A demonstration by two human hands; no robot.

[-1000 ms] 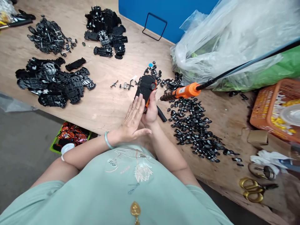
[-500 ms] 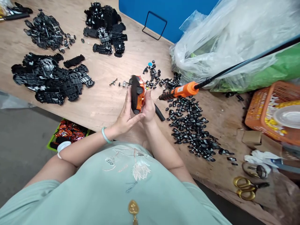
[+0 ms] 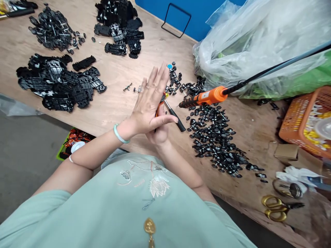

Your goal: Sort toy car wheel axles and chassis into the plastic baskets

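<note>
My left hand (image 3: 150, 100) lies flat over an orange toy car (image 3: 162, 99), fingers stretched out and thumb pointing right. Beneath it, my right hand (image 3: 159, 133) holds the car from below; its fingers are mostly hidden. Only a small orange and dark part of the car shows between the palms. Just right of the hands lies a hammer (image 3: 177, 120) with a black handle. Farther right hangs an orange electric screwdriver (image 3: 207, 97), its tip pointing left. Small wheel parts (image 3: 214, 137) form a long pile below it.
Black chassis parts (image 3: 62, 82) and wheel axles (image 3: 53, 29) are heaped at the left. A plastic bag (image 3: 245, 51) is at the upper right, above an orange basket (image 3: 294, 120). Gold-handled scissors (image 3: 275, 208) lie at the lower right. A black wire stand (image 3: 176, 20) stands at the back.
My left hand has gone from the car's side to flat across it, with fingers spread. The car is now mostly covered. The view has shifted slightly.
</note>
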